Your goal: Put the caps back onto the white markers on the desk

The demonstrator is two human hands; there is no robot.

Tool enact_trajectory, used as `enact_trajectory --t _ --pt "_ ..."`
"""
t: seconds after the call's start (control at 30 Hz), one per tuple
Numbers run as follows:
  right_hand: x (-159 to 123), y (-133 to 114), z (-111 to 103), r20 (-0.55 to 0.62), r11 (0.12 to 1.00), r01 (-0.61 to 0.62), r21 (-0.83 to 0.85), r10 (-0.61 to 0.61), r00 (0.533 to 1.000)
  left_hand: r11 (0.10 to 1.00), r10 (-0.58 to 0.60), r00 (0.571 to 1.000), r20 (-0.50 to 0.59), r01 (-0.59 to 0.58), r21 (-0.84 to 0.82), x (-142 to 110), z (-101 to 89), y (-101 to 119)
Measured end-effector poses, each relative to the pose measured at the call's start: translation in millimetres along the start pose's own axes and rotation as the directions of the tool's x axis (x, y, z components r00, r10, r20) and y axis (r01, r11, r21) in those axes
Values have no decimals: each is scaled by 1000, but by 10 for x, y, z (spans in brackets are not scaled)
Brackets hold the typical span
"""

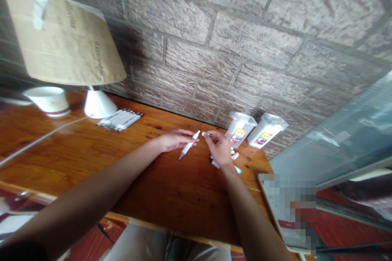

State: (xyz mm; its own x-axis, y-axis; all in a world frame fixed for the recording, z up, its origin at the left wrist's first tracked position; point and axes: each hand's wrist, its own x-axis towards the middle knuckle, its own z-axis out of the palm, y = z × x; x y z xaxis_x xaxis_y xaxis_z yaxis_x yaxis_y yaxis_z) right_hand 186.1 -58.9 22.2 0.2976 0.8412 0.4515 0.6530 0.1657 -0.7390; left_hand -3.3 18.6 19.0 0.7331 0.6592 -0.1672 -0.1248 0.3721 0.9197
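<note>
A white marker (189, 145) slants between the fingers of my left hand (176, 140), its grey end low and its other end up toward the right. My right hand (219, 147) pinches a small pale piece with a teal end, which looks like a marker cap (207, 134). A small gap lies between this cap and the upper end of the marker. Partly hidden behind my right hand and wrist, several loose white markers and caps (235, 155) lie on the wooden table (171, 195).
Two clear plastic cases with labels, one (240, 128) nearer and one (266, 130) farther right, stand by the brick wall (190, 57). At left are a row of several markers (121, 120), a lamp (99, 104), its cord (45, 135) and a paper cup (50, 101).
</note>
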Motion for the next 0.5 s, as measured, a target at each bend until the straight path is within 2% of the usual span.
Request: enact_trajectory --t 0.2,0.33,0.37,0.43,0.47,0.5 --pt "9 -42 -46 -10 999 0 -35 0 1000 999 28 999 -33 -29 -14 15 5 -26" --pt "24 -14 -108 20 976 53 -211 -50 999 999 38 996 -82 -37 15 33 7 -46" --pt "28 0 -122 52 960 55 -275 -43 998 996 59 991 -119 -50 76 37 -3 -46" --pt "33 29 -145 142 920 58 -387 -2 990 948 148 969 -199 -81 309 39 -38 -32" --pt "35 42 -154 189 903 64 -424 19 982 876 219 949 -228 -88 475 36 -63 -18" --pt "36 52 -161 230 891 73 -448 36 973 767 291 926 -240 -76 637 28 -91 -1"
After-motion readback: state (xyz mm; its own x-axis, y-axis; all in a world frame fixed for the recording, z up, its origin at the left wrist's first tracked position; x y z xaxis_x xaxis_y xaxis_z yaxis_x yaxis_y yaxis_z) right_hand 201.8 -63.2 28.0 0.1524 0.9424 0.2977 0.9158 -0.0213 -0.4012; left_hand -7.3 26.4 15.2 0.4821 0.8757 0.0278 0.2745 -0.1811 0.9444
